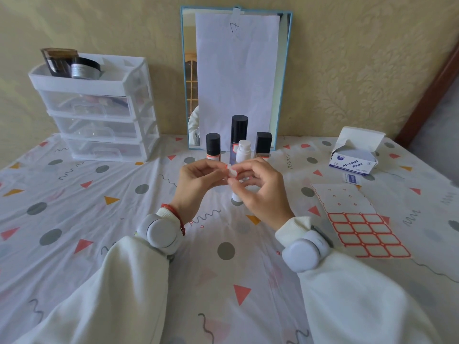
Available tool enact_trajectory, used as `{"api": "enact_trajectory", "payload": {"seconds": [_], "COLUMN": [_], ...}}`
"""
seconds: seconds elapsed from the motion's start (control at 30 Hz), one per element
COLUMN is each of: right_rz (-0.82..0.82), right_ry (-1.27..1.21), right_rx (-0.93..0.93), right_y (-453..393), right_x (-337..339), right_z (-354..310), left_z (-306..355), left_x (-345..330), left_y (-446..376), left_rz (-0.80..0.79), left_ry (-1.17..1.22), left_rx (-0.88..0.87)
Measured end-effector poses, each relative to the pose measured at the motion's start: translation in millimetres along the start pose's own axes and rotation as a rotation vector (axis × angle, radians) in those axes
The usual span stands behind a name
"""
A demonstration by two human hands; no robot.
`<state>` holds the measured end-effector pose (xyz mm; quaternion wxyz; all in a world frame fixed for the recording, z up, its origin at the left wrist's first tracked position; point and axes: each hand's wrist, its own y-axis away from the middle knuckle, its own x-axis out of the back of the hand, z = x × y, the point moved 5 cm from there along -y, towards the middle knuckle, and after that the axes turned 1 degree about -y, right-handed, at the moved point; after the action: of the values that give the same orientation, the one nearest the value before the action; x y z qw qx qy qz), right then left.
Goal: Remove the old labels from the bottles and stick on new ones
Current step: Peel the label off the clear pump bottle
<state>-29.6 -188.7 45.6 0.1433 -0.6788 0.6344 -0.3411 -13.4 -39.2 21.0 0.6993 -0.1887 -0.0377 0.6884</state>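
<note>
My left hand [198, 183] and my right hand [260, 189] meet above the table, both pinching a small white label with a red border [232, 172] between fingertips. A small white bottle [242, 152] stands upright just behind my hands, its lower part hidden by my right fingers. Behind it stand three black-capped bottles: a short one [213, 147] with a red-bordered label at left, a tall dark one [239, 131] in the middle, a square-capped one [263, 145] at right. A sheet of red-bordered labels [360, 234] lies to the right.
A white plastic drawer unit [99, 115] with two dark jars on top stands back left. A mirror covered with white paper [236, 78] leans on the wall. An open box of alcohol pads [355, 157] and a loose pad sachet [351, 179] lie back right.
</note>
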Motion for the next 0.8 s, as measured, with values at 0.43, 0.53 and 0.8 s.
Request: {"api": "enact_trajectory", "payload": {"seconds": [0.43, 0.53, 0.8], "right_rz": [0.030, 0.031, 0.004], "right_ry": [-0.013, -0.023, -0.190], "right_rx": [-0.163, -0.122, -0.233], "right_y": [-2.8, -3.1, -2.6], "right_x": [3.2, 2.8, 0.8], "right_z": [13.6, 12.6, 21.4], "left_z": [-0.8, 0.3, -2.2], "left_x": [-2.5, -4.7, -7.7], "left_y": [-0.4, 1.2, 0.3], "left_rz": [0.005, -0.028, -0.061], "left_ry": [-0.067, -0.065, -0.077], "left_rx": [-0.027, -0.042, 0.031]}}
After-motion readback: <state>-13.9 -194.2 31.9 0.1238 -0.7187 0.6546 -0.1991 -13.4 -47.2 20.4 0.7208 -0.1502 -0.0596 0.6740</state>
